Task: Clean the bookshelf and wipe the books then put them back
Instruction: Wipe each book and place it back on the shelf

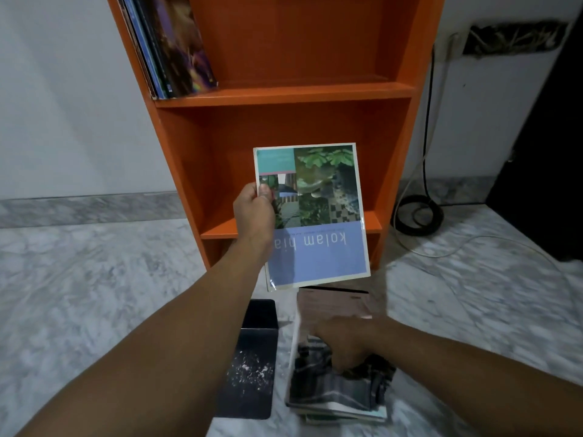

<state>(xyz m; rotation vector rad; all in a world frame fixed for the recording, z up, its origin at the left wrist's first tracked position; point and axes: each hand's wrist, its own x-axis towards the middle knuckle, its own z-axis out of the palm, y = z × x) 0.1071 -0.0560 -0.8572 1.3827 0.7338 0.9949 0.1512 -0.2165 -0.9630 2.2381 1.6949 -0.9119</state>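
From the head camera, an orange bookshelf (284,93) stands against a white wall on a marble floor (94,294); on its upper shelf a few books (172,48) lean against the left side panel, and the rest of that board is bare. The left hand (254,212) reaches forward and grips a book (318,216) by its left edge, thumb on the front cover and fingers behind it. The book is held upright in the air in front of the lower compartment, cover toward the camera and upside down, so the title on its pale blue band reads inverted below the garden photographs. Lower down, a stack of books (334,305) lies on the floor just in front of the shelf. The right hand (347,342) rests on top of the stack, over something dark and striped that may be a cloth (340,389); the hand is blurred, so I cannot tell whether its fingers are gripping that or only lying on it. Just left of the stack lies a black tray (252,357), dusted with white flecks; to the right of the shelf a coil of black cable (416,216) lies on the floor by the wall, with a pale cord trailing from it.
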